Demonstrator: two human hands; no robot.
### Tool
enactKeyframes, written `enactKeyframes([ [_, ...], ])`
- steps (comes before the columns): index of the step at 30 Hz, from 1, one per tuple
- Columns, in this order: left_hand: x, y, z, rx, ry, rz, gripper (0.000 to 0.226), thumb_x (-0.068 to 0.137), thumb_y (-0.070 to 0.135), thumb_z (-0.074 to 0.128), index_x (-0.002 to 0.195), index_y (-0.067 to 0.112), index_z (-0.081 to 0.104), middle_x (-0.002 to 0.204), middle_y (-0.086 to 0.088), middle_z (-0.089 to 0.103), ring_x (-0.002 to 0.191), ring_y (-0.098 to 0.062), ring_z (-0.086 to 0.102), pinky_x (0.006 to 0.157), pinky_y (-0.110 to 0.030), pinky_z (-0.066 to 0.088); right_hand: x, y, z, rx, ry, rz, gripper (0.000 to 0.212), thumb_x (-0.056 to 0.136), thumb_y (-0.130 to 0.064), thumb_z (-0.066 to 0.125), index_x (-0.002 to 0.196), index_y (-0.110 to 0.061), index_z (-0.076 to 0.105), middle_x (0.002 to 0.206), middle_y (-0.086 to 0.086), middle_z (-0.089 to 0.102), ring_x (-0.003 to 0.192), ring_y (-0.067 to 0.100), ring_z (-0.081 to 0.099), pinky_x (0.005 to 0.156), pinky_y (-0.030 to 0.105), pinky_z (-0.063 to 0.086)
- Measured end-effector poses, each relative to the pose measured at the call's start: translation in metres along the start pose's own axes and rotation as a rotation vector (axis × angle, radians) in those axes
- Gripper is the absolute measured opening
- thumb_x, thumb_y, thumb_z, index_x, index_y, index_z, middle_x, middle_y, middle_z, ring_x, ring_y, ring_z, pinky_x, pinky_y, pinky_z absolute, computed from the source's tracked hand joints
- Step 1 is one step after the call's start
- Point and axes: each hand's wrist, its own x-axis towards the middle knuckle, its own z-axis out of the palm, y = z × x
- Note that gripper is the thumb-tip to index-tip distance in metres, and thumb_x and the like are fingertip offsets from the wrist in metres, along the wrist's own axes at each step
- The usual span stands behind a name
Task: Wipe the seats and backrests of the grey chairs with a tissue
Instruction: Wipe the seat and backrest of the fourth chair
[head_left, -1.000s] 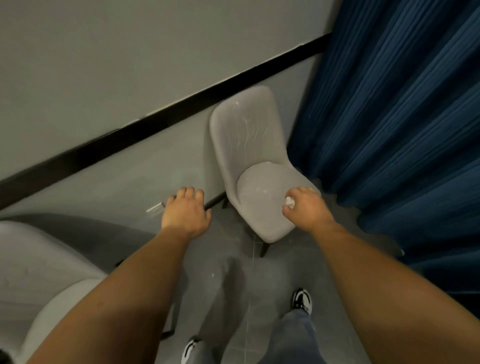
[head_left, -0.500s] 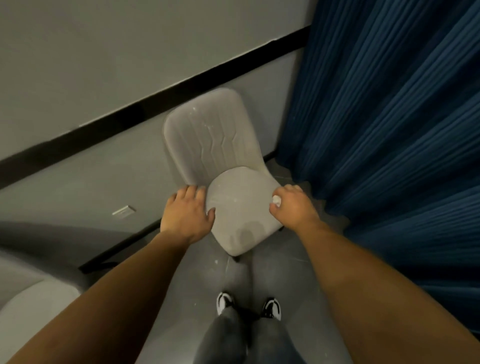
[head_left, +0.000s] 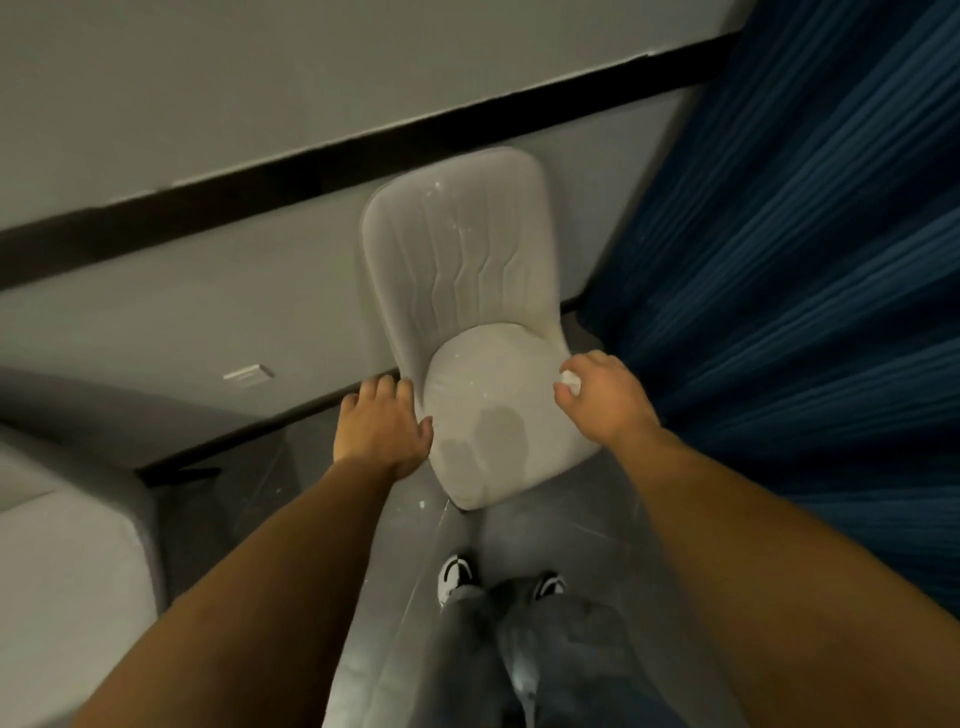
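Note:
A grey padded chair (head_left: 467, 291) stands against the wall, its seat facing me, with white specks on the backrest and seat and two darker patches near the seat's front. My left hand (head_left: 382, 431) lies flat at the seat's left edge, fingers apart, holding nothing. My right hand (head_left: 605, 400) hovers over the seat's right edge, curled around a small crumpled white tissue (head_left: 570, 381) that pokes out by the thumb.
A dark blue pleated curtain (head_left: 805, 260) hangs close on the right of the chair. Another grey seat (head_left: 62, 571) sits at the lower left. My shoes (head_left: 457, 574) stand on the grey tiled floor just before the chair. A black band runs along the wall.
The view has swung so the chair now sits straight in front of me, feet together. My left hand has come up to the seat's left edge; the right hand still holds the tissue.

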Motion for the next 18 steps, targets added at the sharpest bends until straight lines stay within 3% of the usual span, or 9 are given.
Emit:
enactKeyframes([
  [9, 0.001, -0.004, 0.019, 0.014, -0.014, -0.207, 0.067, 0.083, 0.058, 0.033, 0.133, 0.015, 0.041, 0.130, -0.010, 0.051, 0.121, -0.029, 0.041, 0.098, -0.047, 0.039, 0.050, 0.025, 0.024, 0.001, -0.076, -0.146, 0.030, 0.099, -0.033, 0.054, 0.115, -0.009, 0.064, 0.116, 0.014, 0.060, 0.107, 0.030, 0.052, 0.086, 0.037, 0.046],
  [14, 0.002, 0.038, 0.032, 0.024, -0.008, -0.345, 0.066, 0.083, 0.058, 0.033, 0.132, 0.015, 0.042, 0.132, -0.010, 0.050, 0.123, -0.030, 0.039, 0.098, -0.047, 0.037, 0.077, 0.057, 0.031, 0.005, -0.142, -0.254, 0.028, 0.099, -0.034, 0.053, 0.110, -0.011, 0.064, 0.111, 0.013, 0.061, 0.100, 0.028, 0.053, 0.080, 0.037, 0.047],
  [18, 0.019, 0.085, 0.051, -0.001, 0.015, -0.384, 0.070, 0.085, 0.062, 0.028, 0.137, 0.016, 0.037, 0.137, -0.010, 0.046, 0.129, -0.030, 0.035, 0.104, -0.048, 0.033, 0.098, 0.084, 0.045, 0.008, -0.183, -0.308, 0.029, 0.099, -0.035, 0.052, 0.107, -0.010, 0.063, 0.112, 0.015, 0.060, 0.105, 0.031, 0.052, 0.084, 0.040, 0.047],
])
